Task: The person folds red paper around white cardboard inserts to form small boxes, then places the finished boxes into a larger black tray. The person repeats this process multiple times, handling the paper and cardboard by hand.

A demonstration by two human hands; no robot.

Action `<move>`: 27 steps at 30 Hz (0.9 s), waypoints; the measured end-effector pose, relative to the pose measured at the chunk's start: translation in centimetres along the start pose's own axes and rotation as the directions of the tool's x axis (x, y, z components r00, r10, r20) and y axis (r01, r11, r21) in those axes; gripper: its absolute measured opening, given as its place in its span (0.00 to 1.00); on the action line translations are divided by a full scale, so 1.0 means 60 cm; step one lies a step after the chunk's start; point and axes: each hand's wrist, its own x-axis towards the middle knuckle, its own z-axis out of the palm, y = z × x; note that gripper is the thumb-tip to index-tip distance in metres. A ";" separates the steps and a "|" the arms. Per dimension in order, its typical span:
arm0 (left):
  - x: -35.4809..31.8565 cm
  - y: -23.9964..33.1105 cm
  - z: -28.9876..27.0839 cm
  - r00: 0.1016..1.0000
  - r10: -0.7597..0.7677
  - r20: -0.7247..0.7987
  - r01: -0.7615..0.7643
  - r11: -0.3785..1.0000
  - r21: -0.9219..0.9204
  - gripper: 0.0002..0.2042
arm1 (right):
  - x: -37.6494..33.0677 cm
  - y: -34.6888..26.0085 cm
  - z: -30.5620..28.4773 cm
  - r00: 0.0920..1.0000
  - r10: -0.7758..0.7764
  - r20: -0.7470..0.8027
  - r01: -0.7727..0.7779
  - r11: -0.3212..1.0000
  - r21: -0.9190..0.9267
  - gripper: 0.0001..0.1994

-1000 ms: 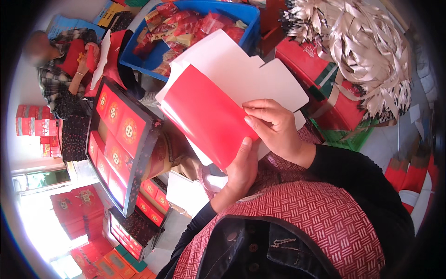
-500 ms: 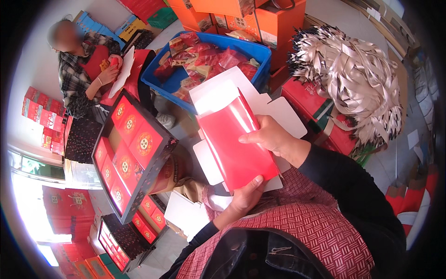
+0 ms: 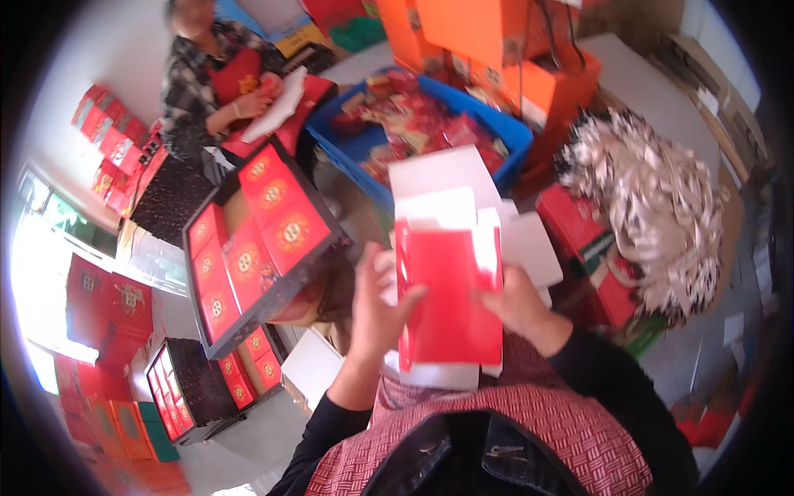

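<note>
A glossy red folding carton [image 3: 451, 302] with upturned side edges is between my hands, above my lap. My left hand [image 3: 374, 310] grips its left edge, thumb on the red face and the other fingers mostly behind it. At its right edge, my right hand [image 3: 525, 312] is closed in the same way, slightly blurred by motion. White cardboard blanks [image 3: 442, 178] with cut flaps show behind and beneath the carton, over the patterned red apron [image 3: 513, 422] on my lap.
At my left stands a tilted black tray [image 3: 335, 244] of red boxes. Ahead is a blue bin [image 3: 517, 153] of red packets, near orange boxes [image 3: 471, 33]. A pile of pale ribbons [image 3: 662, 207] lies right. A co-worker [image 3: 219, 91] handles a white sheet at far left.
The red carton has turned from tilted to nearly upright, and its side edges now stand up. My left hand has moved from the bottom edge to the left side; my right hand has shifted lower.
</note>
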 end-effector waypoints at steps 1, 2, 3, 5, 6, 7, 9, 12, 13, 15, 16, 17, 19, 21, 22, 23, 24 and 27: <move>0.013 0.010 0.013 0.998 -0.030 0.050 0.025 0.996 0.091 0.38 | -0.004 -0.004 -0.002 1.000 0.000 0.027 0.000 1.000 0.004 0.15; 0.022 0.020 0.025 0.993 -0.065 0.098 0.046 0.982 0.182 0.40 | -0.008 -0.008 -0.003 0.999 0.000 0.051 0.000 1.000 0.007 0.17; 0.028 0.025 0.031 0.992 -0.060 0.108 0.035 0.975 0.220 0.41 | -0.007 -0.013 -0.007 0.997 -0.069 0.036 0.069 0.998 -0.001 0.20; 0.033 0.046 0.034 0.979 -0.161 0.125 0.139 0.975 0.173 0.41 | -0.002 -0.020 -0.012 0.981 -0.193 0.008 0.193 0.981 -0.007 0.25; 0.027 0.032 0.040 0.990 -0.086 0.116 0.075 0.992 0.099 0.39 | -0.001 -0.018 -0.013 0.980 -0.200 0.009 0.200 0.978 -0.065 0.28; 0.020 0.029 0.043 0.995 -0.044 0.094 0.037 0.996 0.080 0.37 | 0.004 -0.007 -0.014 0.981 -0.196 0.008 0.195 0.973 -0.124 0.31; 0.011 0.024 0.047 0.998 -0.012 0.065 0.012 1.000 0.008 0.35 | 0.009 0.007 -0.012 0.978 -0.207 0.034 0.210 0.961 -0.182 0.36; 0.002 0.023 0.050 0.999 -0.006 0.034 0.007 0.999 -0.042 0.34 | 0.018 0.000 -0.008 0.969 -0.211 -0.132 0.229 0.963 0.143 0.37; -0.001 0.028 0.056 1.000 0.009 0.026 -0.009 1.000 0.000 0.34 | 0.017 -0.005 -0.017 0.964 -0.240 -0.118 0.257 0.953 0.163 0.35; 0.014 0.027 0.056 0.997 0.026 0.066 -0.028 0.999 0.034 0.33 | 0.043 0.033 -0.038 0.936 -0.347 -0.063 0.347 0.938 -0.015 0.30; 0.025 0.021 0.052 0.984 -0.139 0.108 0.148 0.985 -0.084 0.31 | 0.047 0.040 -0.046 0.951 -0.307 -0.018 0.306 0.951 -0.044 0.29; 0.035 -0.015 0.047 0.997 -0.046 0.059 0.055 0.986 -0.157 0.30 | 0.046 0.030 -0.043 0.963 -0.270 0.018 0.269 0.962 0.041 0.28; 0.060 0.004 0.036 0.962 -0.213 0.170 0.261 0.898 -0.355 0.28 | 0.037 -0.017 -0.034 0.981 -0.178 0.074 0.156 0.959 0.237 0.25; 0.072 0.002 0.030 0.954 -0.201 0.224 0.277 0.876 -0.394 0.22 | 0.048 -0.015 -0.042 0.980 -0.179 0.083 0.161 0.969 0.186 0.24; 0.075 -0.003 0.032 0.957 -0.170 0.233 0.257 0.872 -0.417 0.20 | 0.055 -0.014 -0.046 0.980 -0.182 0.085 0.167 0.973 0.160 0.24; 0.076 -0.008 0.033 0.954 -0.192 0.231 0.274 0.871 -0.408 0.19 | 0.062 -0.010 -0.052 0.987 -0.145 0.070 0.137 0.985 0.107 0.21; 0.079 -0.013 0.033 0.950 -0.210 0.231 0.289 0.871 -0.397 0.17 | 0.073 -0.001 -0.056 0.989 -0.136 0.060 0.131 0.988 0.081 0.19; 0.090 -0.026 0.030 0.941 -0.247 0.233 0.331 0.822 -0.463 0.15 | 0.103 0.021 -0.065 0.989 -0.140 0.046 0.138 0.990 0.041 0.13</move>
